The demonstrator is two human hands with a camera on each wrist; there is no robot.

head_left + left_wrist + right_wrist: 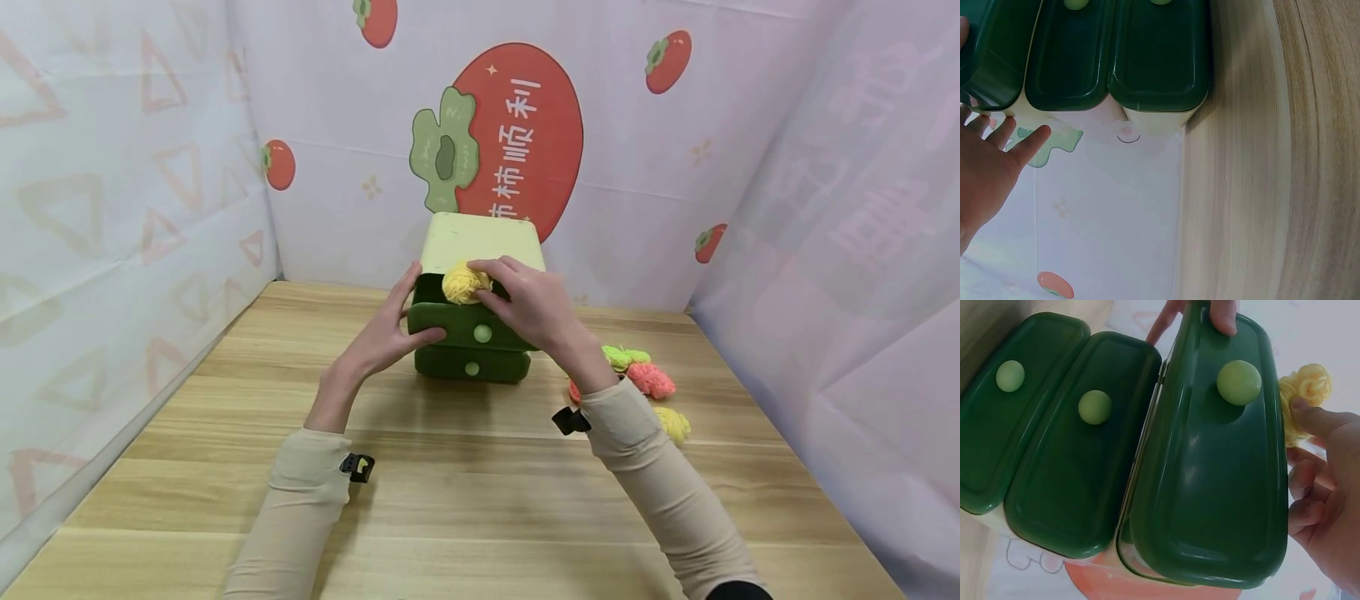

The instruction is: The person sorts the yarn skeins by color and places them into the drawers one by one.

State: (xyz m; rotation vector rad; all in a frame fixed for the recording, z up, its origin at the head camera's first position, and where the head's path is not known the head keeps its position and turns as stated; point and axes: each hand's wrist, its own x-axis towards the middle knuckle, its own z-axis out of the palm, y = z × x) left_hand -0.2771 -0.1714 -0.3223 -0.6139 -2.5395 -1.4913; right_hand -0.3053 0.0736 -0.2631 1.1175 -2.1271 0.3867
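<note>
A small cabinet [480, 236] with a pale top and dark green drawers stands at the middle back of the table. Its top drawer [510, 335] is pulled out. My right hand [532, 302] pinches a yellow yarn ball [461, 284] over the drawer's opening; the right wrist view also shows the yarn ball [1313, 387] by the drawer's upper edge. At the drawer's left end is my left hand [378, 333], thumb against the green front and straight, spread fingers along the side. In the left wrist view, those fingers [1030, 145] lie beside the cabinet.
Right of the cabinet, partly behind my right forearm, lie a lime-green yarn bundle [626, 358], a coral yarn bundle [652, 381] and another yellow one [673, 424]. The lower drawers [1072, 462] are closed. Printed cloth walls [337, 225] border the wooden table [465, 500].
</note>
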